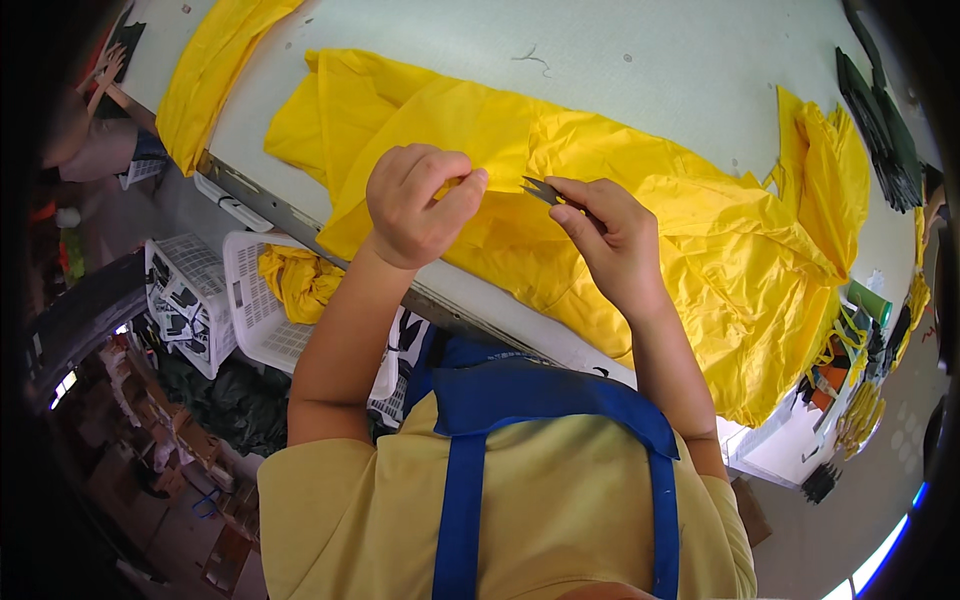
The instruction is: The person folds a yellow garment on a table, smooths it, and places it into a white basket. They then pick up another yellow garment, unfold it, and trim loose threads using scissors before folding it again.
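A large piece of yellow cloth (740, 280), creased and glossy, lies across the white table in front of me. My left hand (418, 205) is closed in a pinch at the cloth's raised edge, with thumb and forefinger pressed together. Whether a thread is also between those fingertips is too small to see. Small dark thread snips (542, 190) sit in my right hand (622, 240), between thumb and fingers. Their blades are parted and point left toward the pinched edge, a short gap from my left fingertips.
Another yellow piece (215, 80) hangs over the table's left edge. Below stand a white basket (238, 290) holding yellow cloth and a second white basket (215, 335). Dark strips (880, 130) lie far right, tools and cords (850, 350) nearer. Another person's hand (108, 68) shows upper left.
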### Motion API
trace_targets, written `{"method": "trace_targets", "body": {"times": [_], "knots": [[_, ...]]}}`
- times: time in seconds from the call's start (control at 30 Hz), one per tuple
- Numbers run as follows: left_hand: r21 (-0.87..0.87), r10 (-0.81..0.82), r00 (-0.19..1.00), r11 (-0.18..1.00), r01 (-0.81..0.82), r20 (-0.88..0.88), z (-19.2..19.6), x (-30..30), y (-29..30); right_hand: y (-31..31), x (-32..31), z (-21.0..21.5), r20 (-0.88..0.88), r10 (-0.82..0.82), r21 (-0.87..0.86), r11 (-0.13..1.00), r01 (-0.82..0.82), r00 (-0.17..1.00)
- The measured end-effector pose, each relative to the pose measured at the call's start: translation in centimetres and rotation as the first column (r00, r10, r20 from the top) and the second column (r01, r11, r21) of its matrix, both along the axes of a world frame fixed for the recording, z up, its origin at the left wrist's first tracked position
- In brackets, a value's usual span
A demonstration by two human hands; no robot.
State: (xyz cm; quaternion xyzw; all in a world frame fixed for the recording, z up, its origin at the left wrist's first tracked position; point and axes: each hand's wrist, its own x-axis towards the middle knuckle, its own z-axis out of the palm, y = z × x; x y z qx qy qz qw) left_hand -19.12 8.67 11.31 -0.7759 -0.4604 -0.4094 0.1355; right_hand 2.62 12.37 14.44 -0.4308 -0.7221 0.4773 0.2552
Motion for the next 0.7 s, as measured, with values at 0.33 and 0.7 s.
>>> {"method": "trace_targets", "body": {"times": [0.33, 0.7], "knots": [[-0.212, 0.119, 0.984, 0.973, -0.088, 0.135, -0.3, -3.0, 2.6, 1.9, 1.4, -2.2, -0.159, -0.272, -0.072, 0.962, 0.264, 0.949], [-0.552, 0.319, 0.932, 0.752, -0.360, -0.173, -3.9, -12.4, -7.9, 7.9, 25.1, -7.7, 0.474, -0.464, 0.410, 0.868, 0.280, 0.748]]}}
